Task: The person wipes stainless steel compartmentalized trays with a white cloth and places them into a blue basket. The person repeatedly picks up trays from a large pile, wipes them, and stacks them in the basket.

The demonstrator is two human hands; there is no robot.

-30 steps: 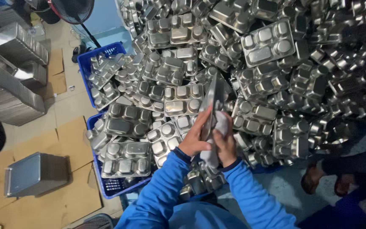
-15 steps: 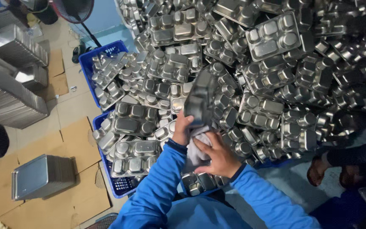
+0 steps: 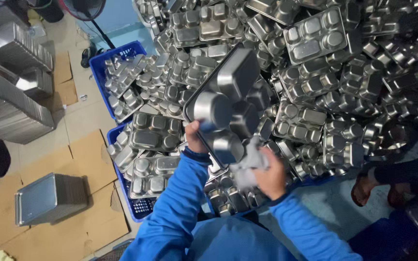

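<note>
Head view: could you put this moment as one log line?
left hand: holds compartmented steel meal tray, underside up | right hand: grips grey cloth at tray edge | below: pile of steel trays, blue crates

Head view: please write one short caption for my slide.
Left hand holds a steel compartment tray bottom up, right hand rubs it with a grey cloth.
</note>
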